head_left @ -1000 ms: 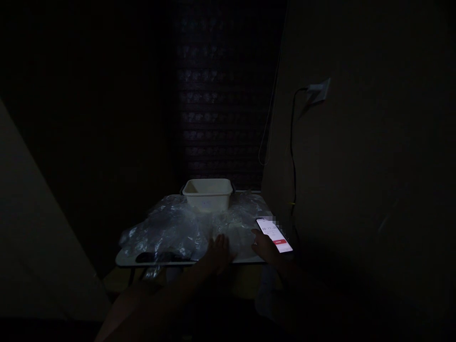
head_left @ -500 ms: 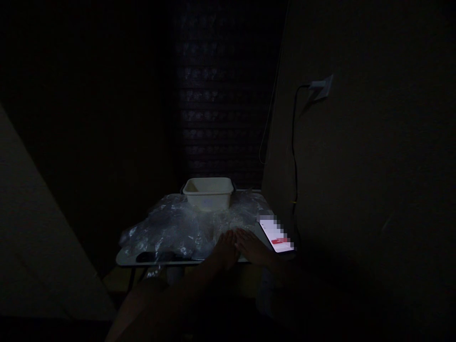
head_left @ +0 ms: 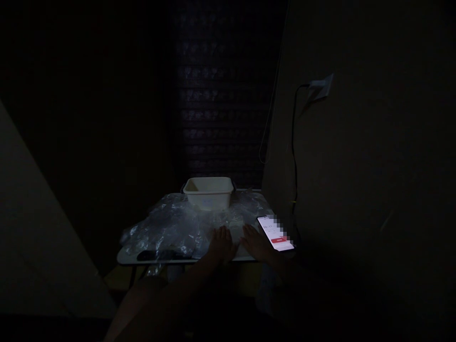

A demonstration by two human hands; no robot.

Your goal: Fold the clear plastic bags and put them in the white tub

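Observation:
My left hand (head_left: 221,244) lies flat, fingers stretched forward, at the near edge of a small white table (head_left: 130,258). To its right my right hand (head_left: 253,241) also rests with its fingers extended, and a gap separates the two. Neither holds anything. Crumpled clear plastic bags (head_left: 167,225) spread over the table and reach up to my left hand. A phone (head_left: 275,233) with a lit screen lies just right of my right hand. Behind the plastic stands a white plastic tub (head_left: 210,194) with dark handles. Dim light hides fine detail.
A wall socket (head_left: 322,88) on the right holds a plug, and its black cable (head_left: 294,147) hangs down beside the table. Dark blinds (head_left: 213,114) with a thin cord are behind. A pale slanted panel (head_left: 32,228) stands at the left.
My hands, close together with fingertips touching or nearly so, have moved apart: the left shifted slightly left, the right slightly right. Tub, plastic and phone stay in place.

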